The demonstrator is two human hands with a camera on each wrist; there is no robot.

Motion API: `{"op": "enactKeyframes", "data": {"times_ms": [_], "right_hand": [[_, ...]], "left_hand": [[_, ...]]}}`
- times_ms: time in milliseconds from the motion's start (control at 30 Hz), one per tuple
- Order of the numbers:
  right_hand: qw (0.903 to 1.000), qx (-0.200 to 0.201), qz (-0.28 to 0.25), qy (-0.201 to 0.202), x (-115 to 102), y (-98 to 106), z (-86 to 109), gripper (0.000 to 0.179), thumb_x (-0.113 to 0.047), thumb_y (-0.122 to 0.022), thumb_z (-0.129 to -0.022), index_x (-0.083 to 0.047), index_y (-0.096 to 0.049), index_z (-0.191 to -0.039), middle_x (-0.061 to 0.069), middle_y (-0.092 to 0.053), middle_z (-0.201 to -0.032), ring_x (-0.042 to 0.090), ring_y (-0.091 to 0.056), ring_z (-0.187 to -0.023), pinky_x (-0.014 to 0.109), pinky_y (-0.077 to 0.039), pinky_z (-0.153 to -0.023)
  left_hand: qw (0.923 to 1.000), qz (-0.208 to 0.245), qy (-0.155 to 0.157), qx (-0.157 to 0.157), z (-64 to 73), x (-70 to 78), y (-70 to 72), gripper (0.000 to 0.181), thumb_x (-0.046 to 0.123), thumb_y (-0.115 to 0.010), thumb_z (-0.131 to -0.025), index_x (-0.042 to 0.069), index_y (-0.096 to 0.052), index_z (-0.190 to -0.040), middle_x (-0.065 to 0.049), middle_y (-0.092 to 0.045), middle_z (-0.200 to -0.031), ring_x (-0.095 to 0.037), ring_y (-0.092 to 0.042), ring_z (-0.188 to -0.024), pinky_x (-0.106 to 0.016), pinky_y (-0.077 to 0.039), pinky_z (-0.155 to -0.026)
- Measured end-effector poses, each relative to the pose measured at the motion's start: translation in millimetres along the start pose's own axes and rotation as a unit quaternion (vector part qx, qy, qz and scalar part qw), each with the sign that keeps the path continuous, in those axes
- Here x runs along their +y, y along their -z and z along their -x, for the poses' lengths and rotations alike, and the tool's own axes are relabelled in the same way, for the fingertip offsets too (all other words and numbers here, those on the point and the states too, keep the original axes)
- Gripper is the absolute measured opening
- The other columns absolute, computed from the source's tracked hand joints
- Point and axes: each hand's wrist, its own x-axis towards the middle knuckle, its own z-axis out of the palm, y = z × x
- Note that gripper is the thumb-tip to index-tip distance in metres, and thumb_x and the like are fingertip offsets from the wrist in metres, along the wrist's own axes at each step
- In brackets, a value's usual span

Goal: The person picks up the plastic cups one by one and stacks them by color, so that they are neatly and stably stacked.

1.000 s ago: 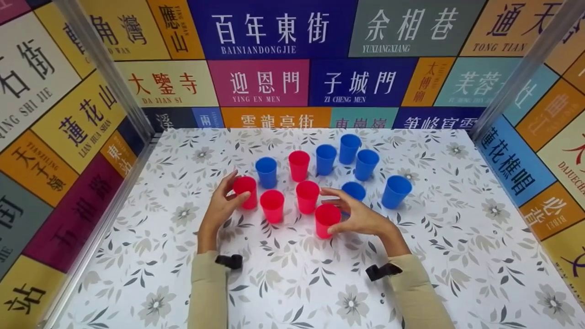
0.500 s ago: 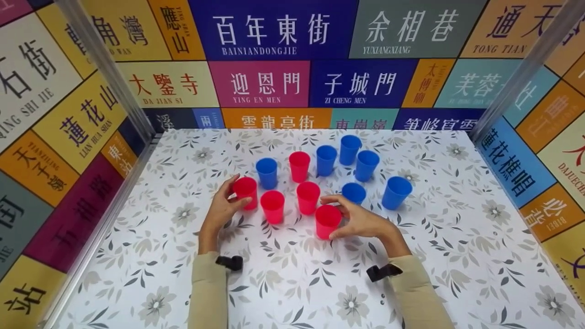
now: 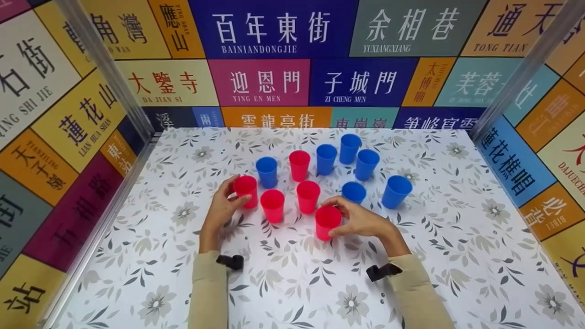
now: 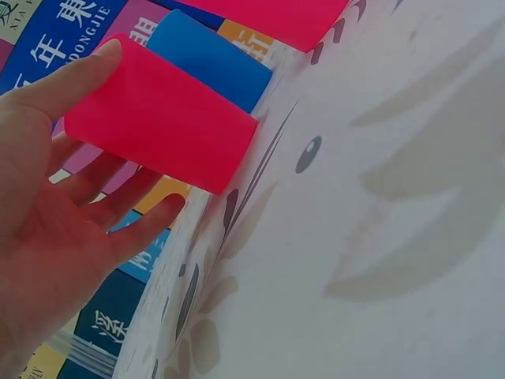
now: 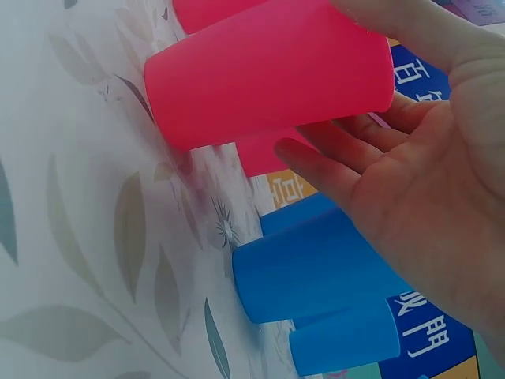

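The right hand (image 3: 363,221) has settled slightly lower around the front red cup (image 3: 327,225), farthest from the desk's (image 3: 274,283) far edge, so its hold looks surer; the left hand (image 3: 223,206) grips the outer red cup (image 3: 251,188), nearest the left edge. The left wrist view shows fingers (image 4: 142,229) behind that cup, mostly hidden in the head view.

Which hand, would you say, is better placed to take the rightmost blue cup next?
Probably the right hand: it is nearer the rightmost blue cup, though it should first release its red cup; the left hand is farther away.
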Motion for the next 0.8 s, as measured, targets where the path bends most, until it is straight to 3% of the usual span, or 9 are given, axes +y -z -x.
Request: {"op": "enactKeyframes", "data": {"times_ms": [333, 500, 800], "right_hand": [[0.9993, 0.019, -0.016, 0.029, -14.9, -3.2, 2.4, 0.067, -0.02, -0.083, -0.081, -0.011, -0.048, -0.137, 0.009, -0.056, -0.135, 0.029, -0.052, -0.129, 0.033, -0.045, -0.109], [0.9977, 0.033, -0.028, 0.051, -24.2, -5.1, 1.6, 0.065, -0.019, -0.082, -0.082, -0.009, -0.049, -0.137, 0.011, -0.056, -0.133, 0.026, -0.055, -0.123, 0.024, -0.05, -0.101], [0.9942, 0.056, -0.046, 0.079, -41.7, -8.5, -3.6, 0.063, -0.018, -0.082, -0.083, -0.008, -0.05, -0.136, 0.012, -0.055, -0.132, 0.022, -0.056, -0.12, 0.023, -0.053, -0.095]], "left_hand": [[0.9998, -0.003, 0.017, 0.01, -1.2, 1.3, -1.6, 0.072, 0.016, -0.077, -0.088, 0.008, -0.041, -0.149, -0.017, -0.052, -0.144, -0.032, -0.047, -0.134, -0.049, -0.042, -0.115], [0.9997, -0.002, 0.021, 0.009, 1.4, 1.3, -1.9, 0.072, 0.016, -0.078, -0.088, 0.008, -0.04, -0.149, -0.016, -0.051, -0.146, -0.033, -0.047, -0.136, -0.049, -0.042, -0.116], [0.9995, -0.004, 0.03, 0.011, 1.9, 3.2, -3.7, 0.073, 0.022, -0.079, -0.087, 0.012, -0.041, -0.148, -0.012, -0.051, -0.147, -0.032, -0.047, -0.137, -0.046, -0.043, -0.115]]}}
